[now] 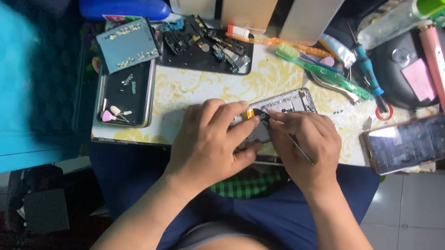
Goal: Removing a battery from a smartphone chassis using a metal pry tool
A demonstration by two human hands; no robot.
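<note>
Yellow-patterned table point(182, 85): both hands on opened phone point(285, 101).

— What do we have in front of us?

— An opened smartphone point(285, 107), back cover off, lying flat near the front edge of the table. Its silver frame runs at a slant, the upper end pointing away to the right, and we can see the dark and metallic inner parts.

— Anything else on it?

— A small yellow-orange piece point(249, 113) at its near left end, beside a dark part. And we have a thin metal tool point(301, 150), slender and grey, lying aslant with its tip at the phone's inside.
</note>
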